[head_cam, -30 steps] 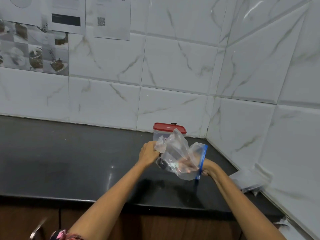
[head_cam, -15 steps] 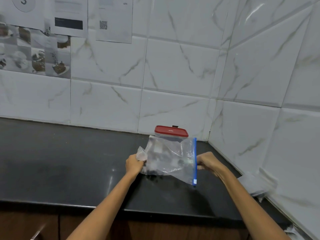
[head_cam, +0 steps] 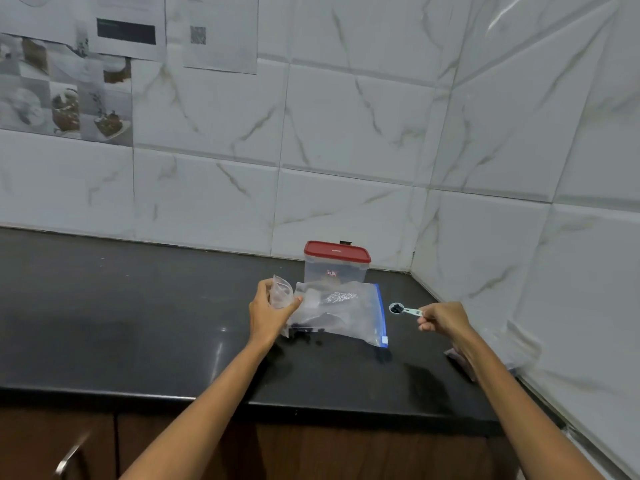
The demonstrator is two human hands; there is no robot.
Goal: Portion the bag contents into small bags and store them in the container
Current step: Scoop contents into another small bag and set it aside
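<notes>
While both forearms reach out over the dark tabletop (head_cam: 138,323), each grip is occupied. Right hand (head_cam: 445,318): fingers curled, pinching the handle end of a small measuring spoon (head_cam: 405,310), whose bowl carries a dark scoop and points toward the left hand. Left hand (head_cam: 268,315): fingers and thumb wrapped round a small clear bag (head_cam: 281,292), held upright, mouth uppermost; whether the mouth is open cannot be told.

Just beyond the left grip, and between the two hands, the big zip bag (head_cam: 346,313) lies slumped on the tabletop, blue zip edge toward the spoon, dark contents gathered low near the left wrist.

Handling, as judged: small bag is thin, limp, slippery film, so hold near the rim to keep the mouth spread. Spoon is light and rigid; keep it level or the loose scoop spills.

Farthest from both grips, the container (head_cam: 336,266) stands with its red lid on.
</notes>
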